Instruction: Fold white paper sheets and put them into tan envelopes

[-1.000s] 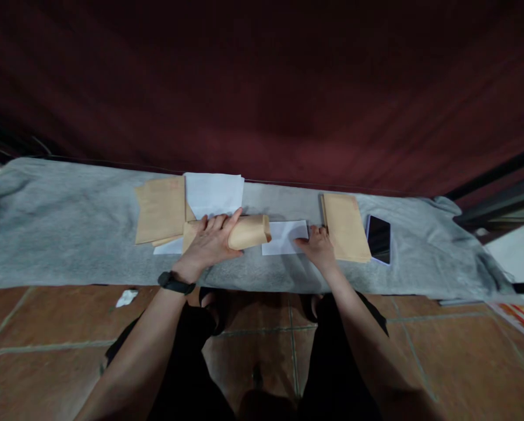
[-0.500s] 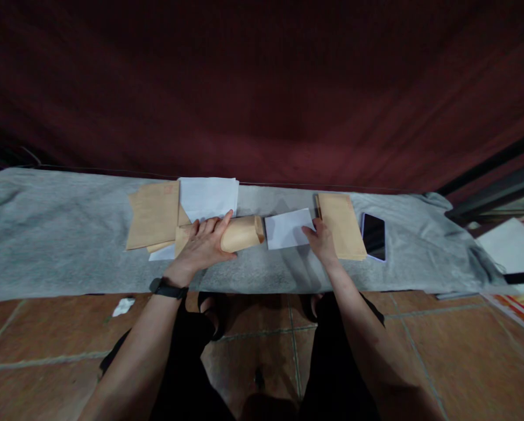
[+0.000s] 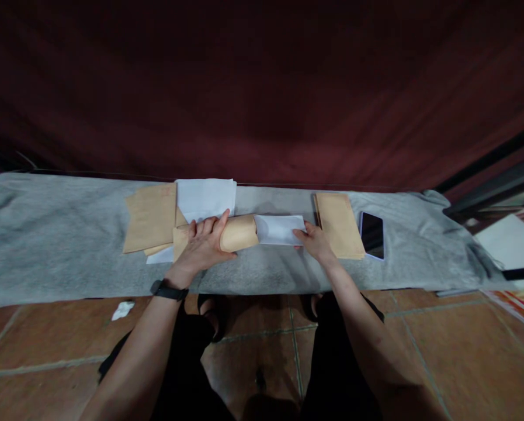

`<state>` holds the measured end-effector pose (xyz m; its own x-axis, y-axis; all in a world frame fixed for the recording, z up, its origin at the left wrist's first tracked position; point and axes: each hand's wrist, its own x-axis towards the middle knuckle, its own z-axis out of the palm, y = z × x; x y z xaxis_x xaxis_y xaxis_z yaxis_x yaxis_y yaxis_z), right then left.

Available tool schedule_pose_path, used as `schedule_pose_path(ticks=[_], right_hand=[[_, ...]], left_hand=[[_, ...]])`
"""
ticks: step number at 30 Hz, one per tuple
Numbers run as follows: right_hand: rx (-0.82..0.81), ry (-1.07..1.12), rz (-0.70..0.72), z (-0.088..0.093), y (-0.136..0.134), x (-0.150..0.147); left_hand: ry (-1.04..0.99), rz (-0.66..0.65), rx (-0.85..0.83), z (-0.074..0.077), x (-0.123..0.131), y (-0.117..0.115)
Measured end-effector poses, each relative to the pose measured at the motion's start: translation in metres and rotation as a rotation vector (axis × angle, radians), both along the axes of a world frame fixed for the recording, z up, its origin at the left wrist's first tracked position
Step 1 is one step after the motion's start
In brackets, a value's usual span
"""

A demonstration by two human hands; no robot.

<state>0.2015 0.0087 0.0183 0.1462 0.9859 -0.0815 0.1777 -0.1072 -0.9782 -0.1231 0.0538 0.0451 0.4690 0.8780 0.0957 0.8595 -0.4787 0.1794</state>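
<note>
A brown paper envelope (image 3: 240, 233) lies crosswise on the cloth, bowed up so that its right end gapes. My left hand (image 3: 204, 237) spans it, thumb at the near edge and fingers at the far edge, gripping it. My right hand (image 3: 313, 240) pinches a folded white paper (image 3: 280, 229) by its right end. The paper's left end is at the envelope's mouth and seems to be just inside; its very tip is hidden. Beyond my left hand lie white sheets (image 3: 205, 196), and to its left are brown envelopes (image 3: 151, 217) with a white corner showing beneath.
A stack of brown envelopes (image 3: 340, 225) lies right of my right hand, beside a dark-screened phone (image 3: 372, 235). Grey cloth (image 3: 69, 234) covers the long bench. Dark red fabric (image 3: 262, 117) hangs behind. A crumpled white scrap (image 3: 122, 310) lies on the tiled floor.
My right hand has moved slightly left with the white paper, bringing it from just beside the envelope's mouth up to it. My left hand keeps its hold on the envelope.
</note>
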Motion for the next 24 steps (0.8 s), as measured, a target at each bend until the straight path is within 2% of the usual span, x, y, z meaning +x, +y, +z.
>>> schedule_pose_path(ticks=[3,8,14,20,24], right_hand=[[-0.068,0.072,0.038,0.002,0.0,0.006],[-0.086,0.147,0.036,0.001,0.0,-0.001],[0.0,-0.002,0.008,-0.006,-0.002,-0.024],[0.003,-0.067,-0.006,-0.016,-0.001,-0.05],[0.024,-0.136,0.015,-0.022,0.003,-0.056]], left_hand=[[-0.001,-0.005,0.016,-0.001,0.0,0.0],[-0.008,-0.055,0.038,0.003,0.006,-0.003],[-0.047,-0.134,0.058,0.007,0.025,-0.008],[-0.081,-0.202,0.036,0.009,0.046,-0.015],[-0.081,-0.224,0.038,0.009,0.052,-0.017]])
